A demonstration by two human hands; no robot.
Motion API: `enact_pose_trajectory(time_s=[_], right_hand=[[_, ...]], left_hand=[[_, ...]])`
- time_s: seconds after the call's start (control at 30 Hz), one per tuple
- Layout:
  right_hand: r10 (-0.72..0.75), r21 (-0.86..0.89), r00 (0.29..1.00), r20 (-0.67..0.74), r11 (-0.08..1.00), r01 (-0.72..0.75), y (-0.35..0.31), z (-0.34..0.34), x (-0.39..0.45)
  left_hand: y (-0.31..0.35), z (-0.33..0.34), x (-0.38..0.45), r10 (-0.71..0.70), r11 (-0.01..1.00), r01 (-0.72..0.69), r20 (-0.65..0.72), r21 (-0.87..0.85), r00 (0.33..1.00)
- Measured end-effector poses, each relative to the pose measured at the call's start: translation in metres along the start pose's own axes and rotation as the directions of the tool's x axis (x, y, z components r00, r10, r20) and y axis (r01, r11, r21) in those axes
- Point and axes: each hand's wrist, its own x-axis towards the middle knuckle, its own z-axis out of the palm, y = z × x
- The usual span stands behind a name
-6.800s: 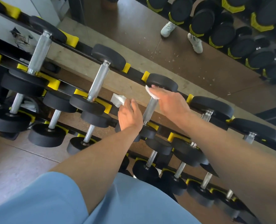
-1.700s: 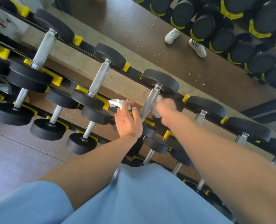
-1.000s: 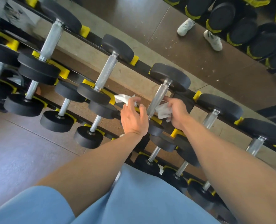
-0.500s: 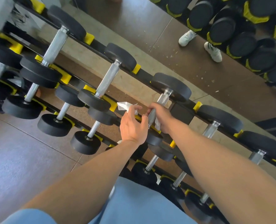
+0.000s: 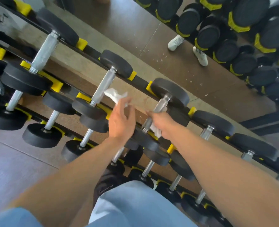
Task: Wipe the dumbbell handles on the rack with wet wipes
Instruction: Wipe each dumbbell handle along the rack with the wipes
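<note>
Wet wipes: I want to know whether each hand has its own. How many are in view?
2. One wipe is pinched in the left hand, beside a handle. The other wipe is wrapped by the right hand round the next dumbbell handle.

The handle [image 5: 158, 110] under my right hand [image 5: 161, 123] is bare metal, silvery with a dull sheen; the wipe [image 5: 155, 131] wrapped round it is thin white cloth-like paper, crumpled and soft; the second wipe [image 5: 115, 95] pinched in my left hand [image 5: 120, 122] looks the same, creased and matt; the weight heads [image 5: 169, 92] are black rubber, matt and smooth; the cradles [image 5: 82, 44] on the rack [image 5: 93, 51] are yellow plastic, slightly glossy, on black painted metal rails; the floor [image 5: 12, 169] near me is brown, matt; my shorts [image 5: 135, 205] are light blue cloth, smooth.
</note>
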Motion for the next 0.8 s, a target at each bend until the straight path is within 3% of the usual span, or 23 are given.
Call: enact_pose_trajectory(time_s=[0.17,0.27,0.3,0.4,0.5,0.6,0.67,0.73,0.8], right_hand=[[0.029,0.045,0.997,0.074,0.998,-0.032,0.003,-0.010,-0.020],[0.004,0.122,0.997,0.071,0.992,-0.013,0.023,-0.031,-0.029],[0.010,0.149,0.998,0.054,0.989,-0.018,0.029,-0.038,-0.033],[0.083,0.385,0.990,0.115,0.915,-0.122,0.041,-0.057,-0.045],[0.061,0.605,0.972,0.226,0.773,-0.189,0.046,-0.073,-0.057],[0.095,0.692,0.986,0.136,0.703,-0.163,0.043,-0.075,-0.053],[0.183,0.661,0.982,-0.041,0.743,-0.111,0.035,-0.075,-0.044],[0.215,0.586,0.944,-0.252,0.809,-0.028,0.019,-0.073,-0.041],[0.182,0.601,0.929,-0.321,0.798,0.051,0.005,-0.062,-0.037]], left_hand=[[0.011,0.022,-0.035,-0.122,0.993,0.122,0.055,0.005,0.991],[0.017,0.032,-0.049,-0.024,0.991,0.017,0.051,0.134,0.998],[0.018,0.032,-0.049,-0.050,0.992,0.046,0.035,0.119,0.998],[0.017,0.023,-0.034,-0.174,0.985,0.173,0.041,0.010,0.984],[0.015,0.017,-0.023,-0.176,0.984,0.173,0.106,0.037,0.979],[0.018,0.027,-0.031,-0.214,0.966,0.188,0.140,0.174,0.967],[0.020,0.037,-0.042,-0.194,0.955,0.168,0.085,0.243,0.977],[0.021,0.039,-0.045,-0.189,0.961,0.187,-0.009,0.205,0.982],[0.021,0.037,-0.042,-0.207,0.966,0.214,-0.061,0.147,0.976]])
